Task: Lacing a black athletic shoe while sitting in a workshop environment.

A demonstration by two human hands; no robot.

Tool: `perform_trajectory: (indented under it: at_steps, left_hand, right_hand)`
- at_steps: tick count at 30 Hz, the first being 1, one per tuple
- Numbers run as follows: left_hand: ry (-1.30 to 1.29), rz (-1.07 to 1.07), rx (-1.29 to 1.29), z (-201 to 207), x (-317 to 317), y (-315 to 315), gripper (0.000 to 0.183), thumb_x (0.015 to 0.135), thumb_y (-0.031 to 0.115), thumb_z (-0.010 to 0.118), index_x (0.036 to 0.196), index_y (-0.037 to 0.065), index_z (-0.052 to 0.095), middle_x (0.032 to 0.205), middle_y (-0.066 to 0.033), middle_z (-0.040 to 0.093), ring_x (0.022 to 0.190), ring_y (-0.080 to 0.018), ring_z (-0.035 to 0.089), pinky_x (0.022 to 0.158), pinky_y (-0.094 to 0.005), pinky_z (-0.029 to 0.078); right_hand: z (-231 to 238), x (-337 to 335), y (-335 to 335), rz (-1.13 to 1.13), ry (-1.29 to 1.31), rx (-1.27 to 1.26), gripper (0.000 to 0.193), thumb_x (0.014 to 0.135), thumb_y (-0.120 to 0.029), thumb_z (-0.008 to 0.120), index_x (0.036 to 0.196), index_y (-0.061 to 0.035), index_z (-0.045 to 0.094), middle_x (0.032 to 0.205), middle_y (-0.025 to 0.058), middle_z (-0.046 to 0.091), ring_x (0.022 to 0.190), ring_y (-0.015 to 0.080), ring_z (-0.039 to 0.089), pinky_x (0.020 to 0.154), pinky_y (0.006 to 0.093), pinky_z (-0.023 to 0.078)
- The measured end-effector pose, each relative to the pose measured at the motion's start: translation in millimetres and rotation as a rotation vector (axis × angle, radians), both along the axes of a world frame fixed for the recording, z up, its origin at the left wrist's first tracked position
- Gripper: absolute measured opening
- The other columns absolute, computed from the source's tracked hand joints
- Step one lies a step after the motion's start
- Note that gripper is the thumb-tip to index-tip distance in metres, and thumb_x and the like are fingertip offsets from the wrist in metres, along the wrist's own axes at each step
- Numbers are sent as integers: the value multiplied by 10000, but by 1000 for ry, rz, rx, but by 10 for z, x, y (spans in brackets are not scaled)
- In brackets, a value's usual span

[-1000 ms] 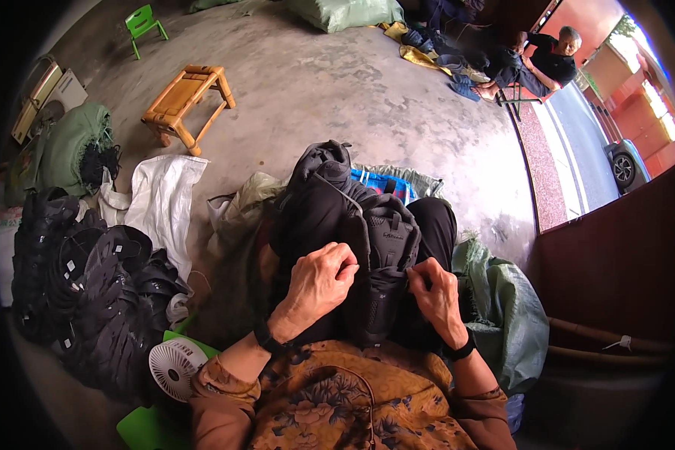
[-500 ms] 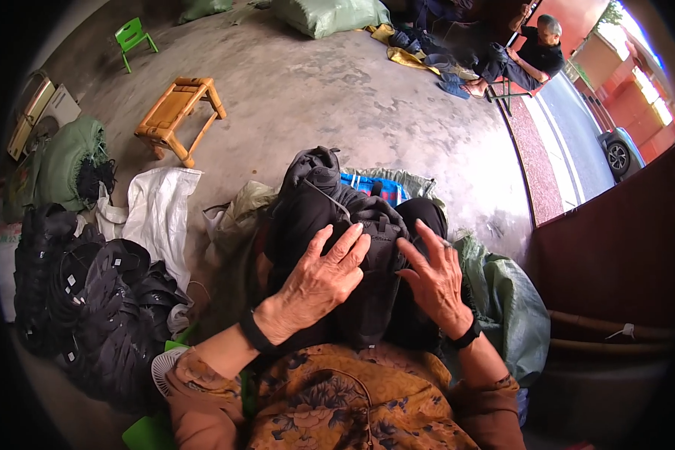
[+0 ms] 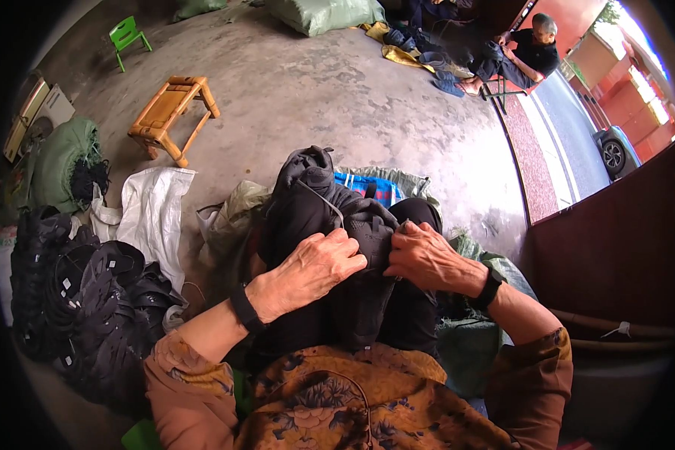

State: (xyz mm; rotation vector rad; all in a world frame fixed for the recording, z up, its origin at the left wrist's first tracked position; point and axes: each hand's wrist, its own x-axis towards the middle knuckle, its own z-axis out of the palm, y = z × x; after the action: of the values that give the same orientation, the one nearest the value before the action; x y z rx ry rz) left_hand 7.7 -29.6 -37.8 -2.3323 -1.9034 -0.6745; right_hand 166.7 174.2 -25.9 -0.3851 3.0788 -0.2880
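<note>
A black fabric piece that looks like a shoe upper (image 3: 370, 241) lies across my lap between my knees. My left hand (image 3: 311, 262) is closed at its left edge, fingers curled in a pinch. At the opposite edge my right hand (image 3: 424, 256) pinches the fabric, thumb and fingers together. The fingertips of both hands are partly hidden, and a narrow strip of the upper shows between them. Another dark grey upper (image 3: 307, 172) rests over my left knee, just beyond the left hand.
A heap of black uppers (image 3: 97, 300) lies on my left beside a white sack (image 3: 155, 214). Ahead stand a bamboo stool (image 3: 161, 120) and a green chair (image 3: 128, 37). A green woven sack (image 3: 469, 345) is by my right leg. A seated person (image 3: 536, 56) works near the road.
Both hands have gone from spread fingers over the upper to closed pinches at its sides. My right elbow has swung outward to the right.
</note>
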Motion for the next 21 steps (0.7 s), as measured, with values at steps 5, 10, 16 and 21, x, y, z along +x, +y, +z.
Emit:
perform_trajectory:
  at_steps: [5, 10, 16, 21]
  left_hand:
    - [-161, 101, -17, 0, 30, -20, 272, 738, -64, 606, 974, 72, 612, 912, -60, 571, 953, -261, 579, 765, -349, 527]
    - [-369, 45, -8, 6, -8, 5, 214, 759, -13, 646, 953, 78, 636, 956, -55, 589, 962, -256, 575, 808, -381, 487]
    - [-74, 150, 107, -3, 385, 86, 193, 716, 162, 753, 885, 120, 670, 984, -4, 579, 1044, -177, 533, 860, -400, 360]
    - [-263, 168, 140, -196, 489, 183, 151, 727, 129, 740, 854, 120, 660, 933, -3, 600, 1012, -195, 557, 902, -399, 344]
  right_hand:
    - [-120, -92, -35, -170, -127, -199, 183, 851, -257, 670, 795, -83, 673, 856, 39, 603, 970, 239, 509, 746, 403, 425]
    - [-4, -102, 165, -761, -200, -1340, 321, 992, -367, 547, 910, -70, 641, 882, -13, 646, 842, 102, 600, 727, 275, 460]
    - [185, -72, 64, -703, -11, -1422, 291, 1009, -335, 536, 942, -59, 604, 899, 35, 658, 871, 108, 631, 684, 231, 490]
    - [285, -43, 48, -623, -156, -1600, 211, 1006, -269, 543, 1000, -61, 573, 901, 27, 659, 886, 116, 642, 691, 284, 559]
